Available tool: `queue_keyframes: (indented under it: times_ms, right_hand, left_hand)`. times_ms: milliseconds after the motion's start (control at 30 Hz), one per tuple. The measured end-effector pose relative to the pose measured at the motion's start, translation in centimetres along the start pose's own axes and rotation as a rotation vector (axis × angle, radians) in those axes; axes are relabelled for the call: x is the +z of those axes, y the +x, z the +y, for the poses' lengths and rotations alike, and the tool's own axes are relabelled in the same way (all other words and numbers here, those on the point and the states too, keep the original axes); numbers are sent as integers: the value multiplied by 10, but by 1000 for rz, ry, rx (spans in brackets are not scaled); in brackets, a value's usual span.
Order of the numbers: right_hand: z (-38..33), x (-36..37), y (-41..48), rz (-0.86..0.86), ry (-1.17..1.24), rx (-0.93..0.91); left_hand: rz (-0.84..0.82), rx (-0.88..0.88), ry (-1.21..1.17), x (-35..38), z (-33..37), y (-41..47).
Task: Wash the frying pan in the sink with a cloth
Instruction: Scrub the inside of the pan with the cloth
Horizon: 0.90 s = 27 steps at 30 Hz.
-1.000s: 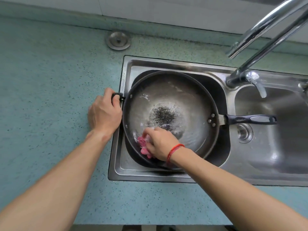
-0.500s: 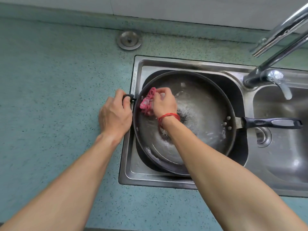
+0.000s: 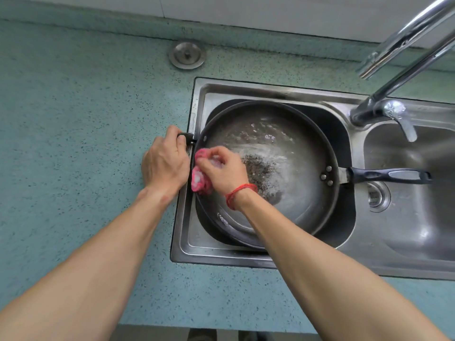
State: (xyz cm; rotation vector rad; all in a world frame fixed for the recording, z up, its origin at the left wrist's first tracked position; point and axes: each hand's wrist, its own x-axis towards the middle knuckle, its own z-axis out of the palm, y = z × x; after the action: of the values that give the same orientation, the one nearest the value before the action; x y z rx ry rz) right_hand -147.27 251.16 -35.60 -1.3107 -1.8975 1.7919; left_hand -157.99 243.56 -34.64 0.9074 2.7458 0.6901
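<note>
1. Frying pan [image 3: 295, 205] lies in the left basin of the steel sink [image 3: 209, 254]. Its 6 o'clock rim passes under the right forearm.
2. Right hand [image 3: 225, 172]: inside the pan at 9 o'clock, fingers curled and pinching a bunched pink cloth [image 3: 200, 180] against the inner wall. Red string bracelet [image 3: 237, 194] on the wrist.
3. Left hand [image 3: 165, 166]: just outside the pan at 9 o'clock, over the sink edge, fingers curled round the small black loop handle [image 3: 186, 137].
4. Pan interior: wet, with a patch of dark speckled residue [image 3: 261, 168] at the centre, touching the right hand's far side. Rippled water spreads from the centre toward 12 o'clock.
5. Long black handle [image 3: 389, 175] projects at 3 o'clock, out over the right basin, above its drain [image 3: 375, 195].
6. Chrome faucet [image 3: 364, 114] stands at 2 o'clock from the pan, on the divider between the basins, with the spout rising out of view.
7. Speckled teal countertop [image 3: 73, 119] surrounds the sink. A round metal cap [image 3: 187, 55] sits at 11 o'clock, well apart from the pan.
</note>
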Motion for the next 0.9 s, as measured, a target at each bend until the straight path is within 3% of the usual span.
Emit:
queue_keyframes:
  times_ms: [167,433,533,633,800,900]
  right_hand:
    - [19,-26,-39,-428,-80,28]
    - [14,-113,-64,-823,-848,42]
    - [16,-124,-62,-837,-1093,-47]
    - [20,-123,-63,-786,-1146,-87]
    - [27,-106,-65,-691,-1077,-183]
    - [24,-79,-64,-582,-831,-227]
  left_hand:
    - [2,-4,-7,0,0,0]
    - [5,-12,-15,1,0,-1]
    - [8,-11,-21,1,0,-1]
    - [8,-15,-13,1,0,-1]
    - [5,-36,7,0,2,-1]
    - [8,-33,1,1,1,-1]
